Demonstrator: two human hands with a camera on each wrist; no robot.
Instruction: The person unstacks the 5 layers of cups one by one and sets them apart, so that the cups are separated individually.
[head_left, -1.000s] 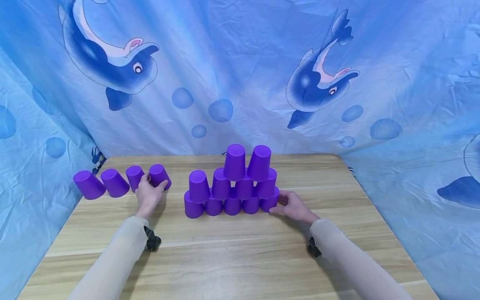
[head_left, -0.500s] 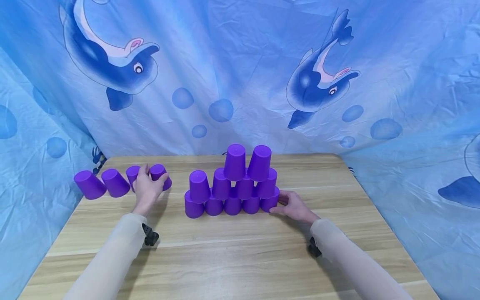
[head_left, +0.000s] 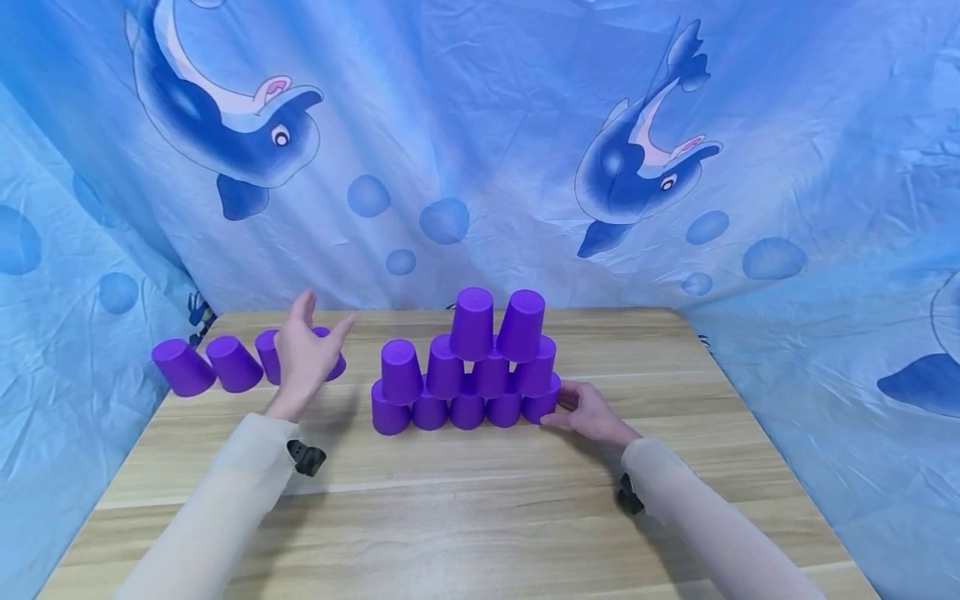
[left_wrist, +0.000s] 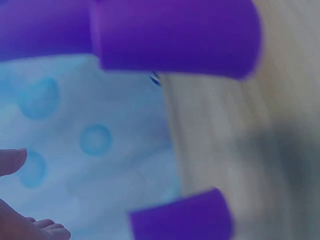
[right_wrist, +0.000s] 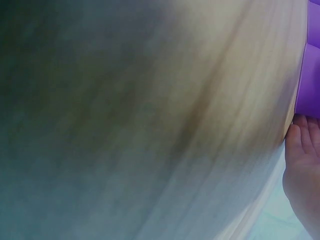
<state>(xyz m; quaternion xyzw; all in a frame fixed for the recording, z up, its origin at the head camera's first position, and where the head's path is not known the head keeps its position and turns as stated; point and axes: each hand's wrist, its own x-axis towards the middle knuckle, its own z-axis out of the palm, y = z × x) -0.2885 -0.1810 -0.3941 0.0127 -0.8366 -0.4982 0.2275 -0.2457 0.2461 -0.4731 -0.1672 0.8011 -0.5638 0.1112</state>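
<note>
Upside-down purple cups are stacked in three tiers at the table's centre. A top cup has one companion beside it; several stand in the middle tier, including a left-end cup, and several in the bottom tier. My right hand rests against the bottom right-end cup, thumb in front and fingers at its side. In the right wrist view its fingers look straight against a cup. My left hand hovers with spread fingers, holding nothing, partly hiding two loose cups. Blurred cups, one large, fill the left wrist view's top.
Left of the stack, several loose cups stand in a row, among them the far-left cup and its neighbour. The wooden table ends at a blue dolphin-print curtain behind and at both sides.
My left hand has come away from the rightmost loose cup, rising with its fingers spread. The loose cups and stack stand as before. My right hand stays at the bottom right-end cup.
</note>
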